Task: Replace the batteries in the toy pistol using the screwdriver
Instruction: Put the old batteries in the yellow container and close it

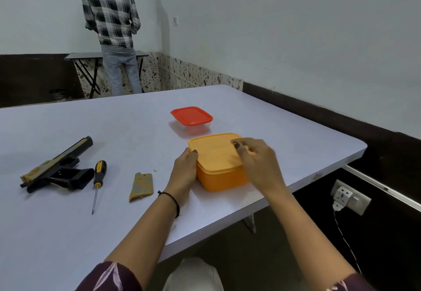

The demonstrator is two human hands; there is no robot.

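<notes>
Two lidded boxes, orange (pixel 218 165) and red-topped (pixel 191 117); one pistol (pixel 57 165), one screwdriver (pixel 98 180), one cover (pixel 141 186).

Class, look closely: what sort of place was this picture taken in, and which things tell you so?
Probably a plain workroom or training room, not a home: bare white walls, a large white table, a folding table where another person stands, and a wall socket.

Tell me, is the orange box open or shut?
Shut: the lid sits flat on the orange box, with the left hand steadying it.

Both forearms reach forward, left hand (pixel 184 170) cupped in a sideways grip, right hand (pixel 257 163) curled, fingertips pinched.
</notes>
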